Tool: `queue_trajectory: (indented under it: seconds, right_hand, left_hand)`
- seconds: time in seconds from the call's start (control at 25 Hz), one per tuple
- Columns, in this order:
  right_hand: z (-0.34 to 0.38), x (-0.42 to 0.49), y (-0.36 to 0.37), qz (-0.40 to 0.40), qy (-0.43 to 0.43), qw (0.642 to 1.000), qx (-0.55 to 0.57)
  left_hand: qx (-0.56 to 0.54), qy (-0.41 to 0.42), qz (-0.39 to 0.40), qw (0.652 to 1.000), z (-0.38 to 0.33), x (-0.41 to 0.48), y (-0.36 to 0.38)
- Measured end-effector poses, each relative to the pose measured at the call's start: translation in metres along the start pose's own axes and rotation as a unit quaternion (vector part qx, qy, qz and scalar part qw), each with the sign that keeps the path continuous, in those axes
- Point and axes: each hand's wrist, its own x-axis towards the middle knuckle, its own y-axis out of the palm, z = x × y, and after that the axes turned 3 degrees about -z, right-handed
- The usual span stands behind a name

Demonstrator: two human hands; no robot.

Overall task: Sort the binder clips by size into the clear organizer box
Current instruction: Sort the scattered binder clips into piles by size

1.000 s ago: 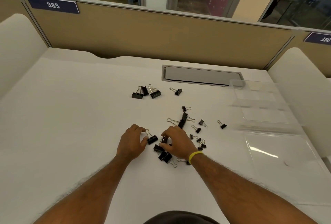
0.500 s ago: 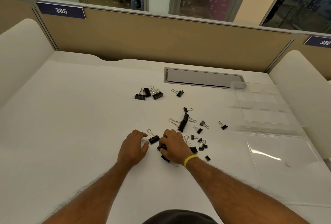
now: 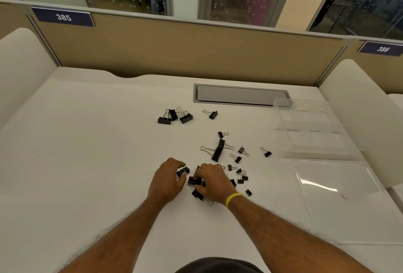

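- Black binder clips (image 3: 238, 159) lie scattered on the white desk (image 3: 87, 163), all of them outside the clear organizer box (image 3: 314, 142).
- The box sits at the right side of the desk, well apart from both hands. Its walls are transparent and blurred, so its compartments are hard to make out.
- Its lid (image 3: 340, 196) lies open and flat on the near side, and its right edge runs out of the picture.
- The left hand (image 3: 168, 180) rests on the desk with its fingers curled, pinching the first clip (image 3: 182, 171) between thumb and fingertips.
- The right hand (image 3: 214, 182), with a yellow wristband (image 3: 233, 199), is curled over the second clip (image 3: 194, 180) and grips it. Its fingers hide most of that clip.
- A third clip (image 3: 197, 194) pokes out under the right hand, near the thumb; whether the hand touches it cannot be told.
- Tiny clips (image 3: 241, 176) cluster just right of the right hand, and the hand partly covers one of them.
- The large clip (image 3: 218, 150) lies beyond the hands with its wire handles spread.
- Three medium clips (image 3: 174, 116) are bunched farther away, overlapping so that their outlines merge. A single clip (image 3: 213, 114) lies to their right.
- A grey hatch (image 3: 239, 96) is set into the desk near the tan partition (image 3: 174, 50). The box's far corner overlaps the hatch's right end.
- A dark garment is cut off at the bottom edge.
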Motion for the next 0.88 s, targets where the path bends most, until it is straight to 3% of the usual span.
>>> queue_trajectory:
  seconds: [0.16, 0.32, 0.52, 0.88]
  right_hand:
    - [-0.017, 0.014, -0.011, -0.066, 0.056, 0.996, -0.004]
    - [-0.046, 0.035, -0.023, -0.048, 0.154, 0.986, -0.037]
    - [-0.057, 0.036, -0.018, -0.012, 0.158, 0.986, -0.058]
    - [-0.05, 0.051, -0.021, -0.05, 0.164, 0.983, 0.068]
  left_hand:
    - [-0.001, 0.002, 0.003, 1.0, 0.0, 0.002, -0.001]
    - [-0.002, -0.008, -0.003, 1.0, 0.007, 0.004, -0.007]
    - [0.002, -0.014, -0.005, 1.0, 0.011, 0.008, -0.009]
    - [0.046, -0.003, 0.013, 0.999, 0.032, 0.033, -0.006]
